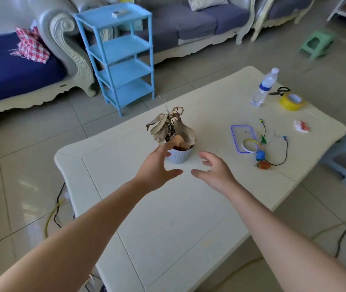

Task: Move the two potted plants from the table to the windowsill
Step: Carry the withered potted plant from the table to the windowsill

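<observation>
While both hands reach over the cream coffee table (168, 228), the left hand (157, 165) is spread open with its fingers against the rim of a ribbed pale-blue pot (180, 155) holding a withered brown-leaved plant (171, 127), and the right hand (214, 169) hovers open just beside it, gripping nothing. Farther right stand a water bottle (263, 88), its blue label unreadable, and yellow tape (292, 101).

Both hands (157, 165) (215, 170) reach forward, fingers spread
</observation>
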`<state>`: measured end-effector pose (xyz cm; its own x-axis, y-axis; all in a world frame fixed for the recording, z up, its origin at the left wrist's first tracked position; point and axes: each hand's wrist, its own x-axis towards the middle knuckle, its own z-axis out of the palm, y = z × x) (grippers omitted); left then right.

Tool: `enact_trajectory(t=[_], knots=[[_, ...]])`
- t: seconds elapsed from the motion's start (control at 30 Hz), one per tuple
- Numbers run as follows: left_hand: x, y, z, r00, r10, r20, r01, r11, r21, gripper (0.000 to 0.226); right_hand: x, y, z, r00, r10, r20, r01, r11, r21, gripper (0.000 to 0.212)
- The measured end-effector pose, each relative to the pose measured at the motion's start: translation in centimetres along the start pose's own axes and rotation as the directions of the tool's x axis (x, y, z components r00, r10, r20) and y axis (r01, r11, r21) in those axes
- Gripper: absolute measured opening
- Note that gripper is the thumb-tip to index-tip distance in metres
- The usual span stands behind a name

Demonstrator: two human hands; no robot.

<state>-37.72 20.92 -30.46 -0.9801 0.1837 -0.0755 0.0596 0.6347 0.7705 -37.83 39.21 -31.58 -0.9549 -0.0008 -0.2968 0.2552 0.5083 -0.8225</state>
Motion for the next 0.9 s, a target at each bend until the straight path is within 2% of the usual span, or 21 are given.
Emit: enact_trajectory(t=[0.1,0.37,0.53,0.67,0.8,0.9], knots=[[1.8,-3.0,2.2,0.999,-0.012,-0.049,0.010,1.000,-0.024,0.075,3.2,3.1,1.6,1.000,0.011,-0.005,-0.011,1.000,0.014,0.066],[7.5,-11.1,7.8,0.997,-0.041,-0.063,0.041,0.999,-0.006,0.069,11.7,10.8,5.2,0.997,0.048,-0.064,-0.045,0.998,0.052,0.070],[10.0,-15.0,11.0,0.991,-0.108,-0.073,0.105,0.993,-0.047,0.068,15.5,14.7,6.7,0.995,0.073,-0.066,-0.070,0.996,0.054,0.076],[11.2,-16.8,13.0,0.981,-0.189,-0.051,0.181,0.974,-0.132,0.073,17.8,16.4,7.7,0.995,0.075,-0.069,-0.071,0.996,0.052,0.083],[12.5,-17.5,14.0,0.984,-0.177,0.022,0.178,0.969,-0.170,0.085,19.9,16.7,8.7,0.996,0.049,-0.071,-0.043,0.995,0.089,0.087],[13.5,-17.9,14.4,0.983,-0.182,0.011,0.180,0.959,-0.218,0.089,20.9,16.0,9.1,0.997,-0.001,-0.072,0.012,0.988,0.154,0.087]])
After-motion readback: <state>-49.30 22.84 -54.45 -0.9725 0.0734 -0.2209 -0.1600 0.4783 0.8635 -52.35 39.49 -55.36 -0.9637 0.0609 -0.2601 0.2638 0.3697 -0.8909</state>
